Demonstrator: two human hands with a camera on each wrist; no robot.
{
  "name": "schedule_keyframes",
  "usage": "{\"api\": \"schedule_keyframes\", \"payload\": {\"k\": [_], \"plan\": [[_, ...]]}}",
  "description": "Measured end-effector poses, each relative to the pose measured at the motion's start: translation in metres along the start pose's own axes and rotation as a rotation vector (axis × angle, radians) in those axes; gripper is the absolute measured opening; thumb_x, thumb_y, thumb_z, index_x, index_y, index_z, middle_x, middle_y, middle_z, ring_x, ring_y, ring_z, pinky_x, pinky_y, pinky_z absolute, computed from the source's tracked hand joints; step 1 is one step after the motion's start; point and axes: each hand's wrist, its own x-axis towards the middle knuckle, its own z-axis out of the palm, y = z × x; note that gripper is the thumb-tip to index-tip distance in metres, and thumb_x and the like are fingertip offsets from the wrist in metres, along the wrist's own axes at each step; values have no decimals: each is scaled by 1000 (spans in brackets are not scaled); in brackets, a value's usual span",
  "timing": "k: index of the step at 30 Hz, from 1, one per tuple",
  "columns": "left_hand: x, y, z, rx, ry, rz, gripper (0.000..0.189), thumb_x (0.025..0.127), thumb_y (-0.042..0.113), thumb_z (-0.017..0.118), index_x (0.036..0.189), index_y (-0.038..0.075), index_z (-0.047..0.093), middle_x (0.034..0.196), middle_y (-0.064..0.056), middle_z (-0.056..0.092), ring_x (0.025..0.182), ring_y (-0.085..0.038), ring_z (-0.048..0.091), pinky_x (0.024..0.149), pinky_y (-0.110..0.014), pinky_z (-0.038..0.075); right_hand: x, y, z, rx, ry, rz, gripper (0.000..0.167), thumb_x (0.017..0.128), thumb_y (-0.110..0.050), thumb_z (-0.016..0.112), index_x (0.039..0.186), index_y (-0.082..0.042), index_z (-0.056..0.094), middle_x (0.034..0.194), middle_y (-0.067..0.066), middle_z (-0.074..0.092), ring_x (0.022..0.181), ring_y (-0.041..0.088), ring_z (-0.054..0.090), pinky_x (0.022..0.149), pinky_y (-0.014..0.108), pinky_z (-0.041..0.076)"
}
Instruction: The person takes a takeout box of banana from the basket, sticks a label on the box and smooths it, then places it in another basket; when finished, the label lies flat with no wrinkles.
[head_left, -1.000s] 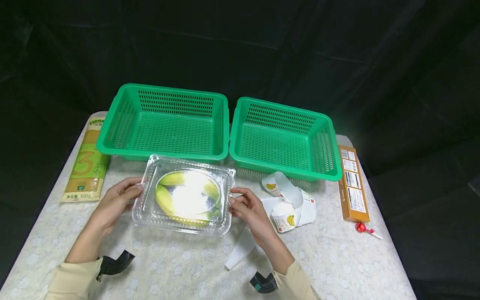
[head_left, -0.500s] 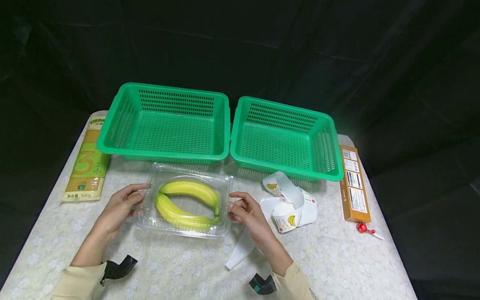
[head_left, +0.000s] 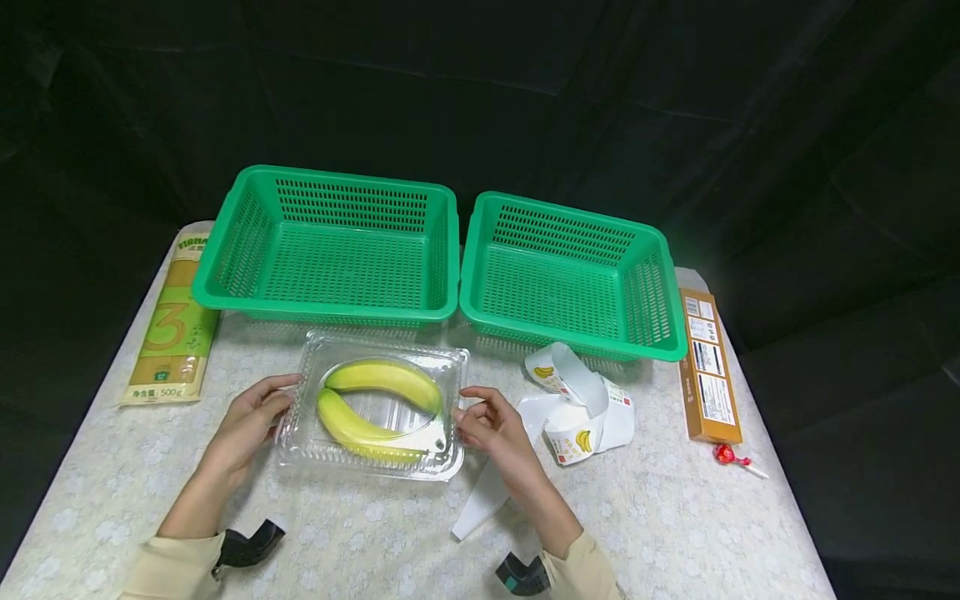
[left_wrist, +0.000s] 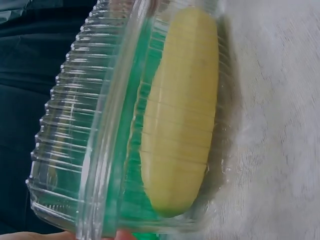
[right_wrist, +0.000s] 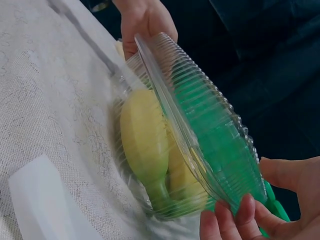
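box (head_left: 378,407), clear ribbed plastic, lid apparently closed, two bananas (head_left: 390,377) inside; located over the bench (head_left: 337,550), in front of two green baskets (head_left: 330,315); base contact uncertain. left grip (head_left: 251,418): pinching left end. right grip (head_left: 501,429): pinching right end. handling, judged: light, thin-walled, slick, easily dented; best held by both short ends, low at the rim. head view: both bananas, ring-like; left wrist view: one only. right wrist view alone: right fingers (right_wrist: 245,215) at the rim seam.

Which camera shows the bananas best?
The head view: both bananas show nearly whole from above, through the clear box. The left wrist view shows one clearly; the right wrist view shows both, one partly hiding the other.
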Motion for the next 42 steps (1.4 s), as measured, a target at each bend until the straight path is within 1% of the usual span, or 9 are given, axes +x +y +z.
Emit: {"api": "schedule_keyframes", "payload": {"k": [7, 11, 15, 20, 23, 27, 34, 37, 42], "plan": [[1, 4, 4, 8, -8, -3, 48, 108, 22, 43, 153, 7, 37, 88, 19, 52, 82, 0, 49, 73, -22, 43, 0, 0, -1, 14, 27, -8, 40, 96, -6, 64, 133, -1, 52, 83, -6, 57, 72, 5, 55, 70, 19, 50], [1, 5, 5, -1, -3, -6, 47, 108, 23, 42, 153, 8, 38, 91, 19, 52, 84, 0, 48, 73, -22, 42, 0, 0, -1, 20, 29, 0, 40, 96, -6, 65, 134, -1, 52, 83, -6, 57, 74, 6, 57, 71, 19, 51], [2, 5, 7, -5, 3, -7, 48, 108, 23, 43, 153, 8, 38, 94, 19, 52, 84, 0, 47, 73, -22, 42, 1, 0, -1, 11, 41, -10, 40, 95, -6, 65, 133, -1, 53, 83, -6, 57, 75, 6, 58, 72, 20, 53], [4, 6, 7, 15, -14, 25, 48, 108, 23, 42, 153, 8, 37, 100, 14, 49, 83, -2, 46, 71, -22, 41, 3, 0, -3, -13, 50, -29, 40, 96, -6, 65, 133, -1, 53, 84, -6, 57, 74, 6, 57, 73, 21, 54], [6, 6, 6, 18, -23, 43, 48, 109, 23, 42, 153, 7, 36, 99, 13, 48, 82, -2, 45, 70, -22, 41, 4, 0, -4, -30, 48, -40, 40, 96, -7, 65, 133, -2, 54, 85, -6, 56, 75, 6, 57, 74, 22, 55], [7, 7, 7, 9, -14, 46, 48, 109, 24, 42, 153, 7, 37, 100, 14, 48, 84, -2, 45, 72, -22, 42, 7, -1, -4, -44, 57, -48, 40, 95, -7, 66, 133, -2, 54, 85, -5, 56, 76, 6, 57, 75, 23, 55], [10, 9, 8, 18, -2, 54, 47, 109, 24, 42, 153, 8, 37, 107, 9, 47, 84, -3, 43, 71, -22, 40, 10, -2, -5, -11, 64, -33, 39, 95, -5, 65, 133, -3, 55, 85, -5, 56, 74, 6, 55, 71, 20, 52], [10, 10, 9, 19, 1, 56, 47, 108, 23, 42, 153, 7, 38, 106, 10, 47, 84, -3, 43, 71, -22, 39, 12, -2, -5, -9, 72, -33, 39, 95, -4, 65, 133, -2, 55, 83, -5, 56, 72, 5, 54, 69, 19, 51], [12, 8, 10, 2, 10, 53, 47, 108, 22, 43, 153, 6, 38, 100, 15, 48, 82, -3, 43, 70, -21, 39, 15, -1, -5, -4, 94, -34, 38, 94, -3, 66, 131, -2, 57, 82, -6, 55, 70, 4, 54, 68, 18, 52]]}}
